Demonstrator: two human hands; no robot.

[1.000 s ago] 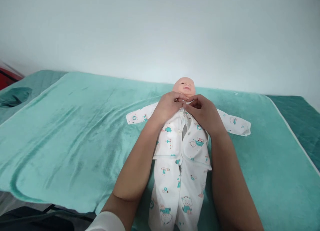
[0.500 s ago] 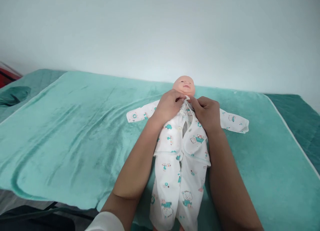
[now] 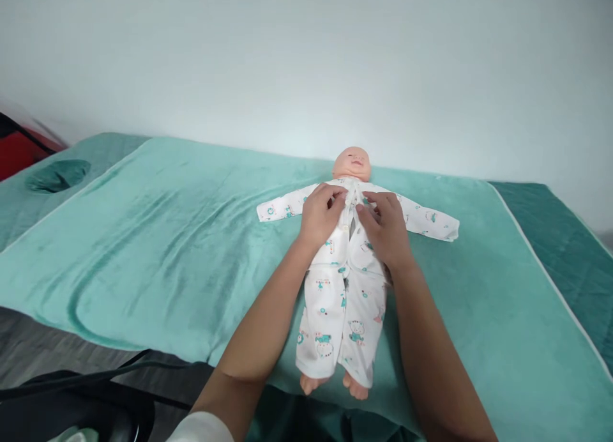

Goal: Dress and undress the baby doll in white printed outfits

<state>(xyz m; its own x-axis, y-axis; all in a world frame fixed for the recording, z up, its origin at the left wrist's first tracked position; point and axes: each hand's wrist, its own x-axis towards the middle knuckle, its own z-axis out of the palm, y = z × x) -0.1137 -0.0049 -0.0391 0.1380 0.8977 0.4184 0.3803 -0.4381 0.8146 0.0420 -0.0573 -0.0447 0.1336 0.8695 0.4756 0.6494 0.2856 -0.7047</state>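
A baby doll [image 3: 353, 163] lies on its back, head away from me, arms spread out to both sides. It wears a white baby jacket [image 3: 330, 253] with a teal and animal print, and matching white trousers [image 3: 323, 333]; its bare feet show at the bottom. The jacket front gapes below the collar, with snap buttons along the edge. My left hand [image 3: 323, 215] is closed on the left front edge, just under the collar. Across the gap, my right hand [image 3: 384, 228] pinches the right front edge between thumb and fingers. The fingertips partly cover the fabric they grip.
A teal plush blanket [image 3: 167, 237] with some wrinkles covers the bed [image 3: 550, 225], which stands against a white wall [image 3: 306, 65]. A face hole [image 3: 60, 175] is at the bed's far left. Lower left are a black chair-like object [image 3: 96, 403] and grey floor; something red [image 3: 22, 151] stands behind.
Both hands have moved from the collar slightly down along the jacket's front edges. The view has shifted a little, so the doll's feet now show.
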